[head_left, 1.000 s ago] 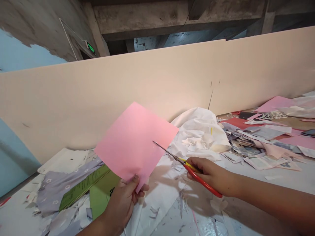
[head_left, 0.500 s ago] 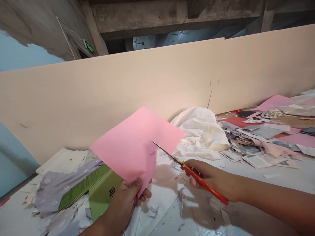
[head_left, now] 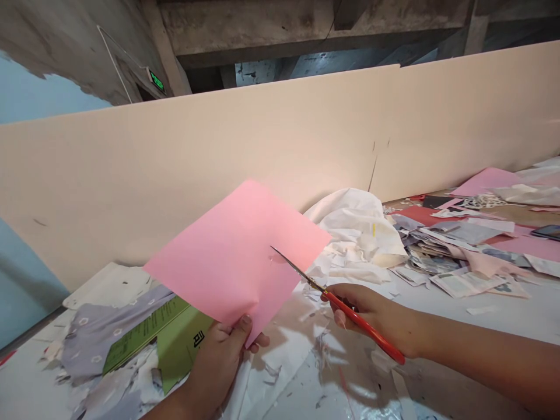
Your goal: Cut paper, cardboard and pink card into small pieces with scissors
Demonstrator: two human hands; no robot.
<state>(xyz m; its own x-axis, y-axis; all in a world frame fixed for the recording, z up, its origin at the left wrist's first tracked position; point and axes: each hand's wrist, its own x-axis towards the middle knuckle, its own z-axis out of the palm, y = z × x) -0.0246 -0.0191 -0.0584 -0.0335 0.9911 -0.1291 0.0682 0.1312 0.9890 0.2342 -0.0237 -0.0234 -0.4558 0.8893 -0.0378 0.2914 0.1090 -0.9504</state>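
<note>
Littered table point(head_left: 441, 318): left hand point(head_left: 219, 364) holds pink paper point(head_left: 227, 251), right hand point(head_left: 380, 318) scissors point(head_left: 324, 289), apparently touching.

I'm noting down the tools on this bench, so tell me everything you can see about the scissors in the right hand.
The scissors have long, slim, pointed blades of grey metal and a glossy red handle that looks plastic-coated. The right hand grips them, wrapping the finger part of the handle, while the red end sticks out below the hand. They are tilted, tips pointing up and left, with the blades nearly closed. The tips reach over a pink paper sheet, but whether they are cutting it cannot be told.
</note>
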